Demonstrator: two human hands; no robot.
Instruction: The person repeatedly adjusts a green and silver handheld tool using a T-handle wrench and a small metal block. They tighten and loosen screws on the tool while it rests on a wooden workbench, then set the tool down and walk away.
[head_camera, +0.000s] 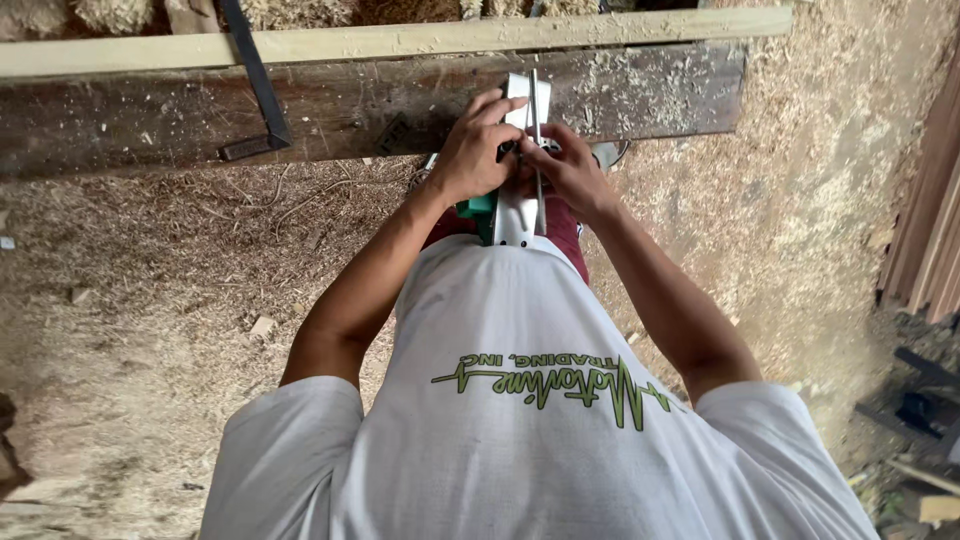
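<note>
I look straight down my white shirt at an electric hand planer (519, 205) held upside down against my body, its bright metal sole facing up and a green housing showing at its left. My left hand (476, 150) grips the planer's body from the left, fingers curled over the sole's far end. My right hand (567, 167) presses against the right side, fingertips near the middle of the sole where a thin metal blade or tool runs lengthwise. What the right fingers pinch is hidden.
A dark, sawdust-strewn wooden workbench plank (330, 105) lies across the top, with a pale timber strip (400, 40) behind it and a black metal bar (255, 85) resting on it. Sawdust covers the floor (150, 300). Stacked boards (930, 240) lean at the right.
</note>
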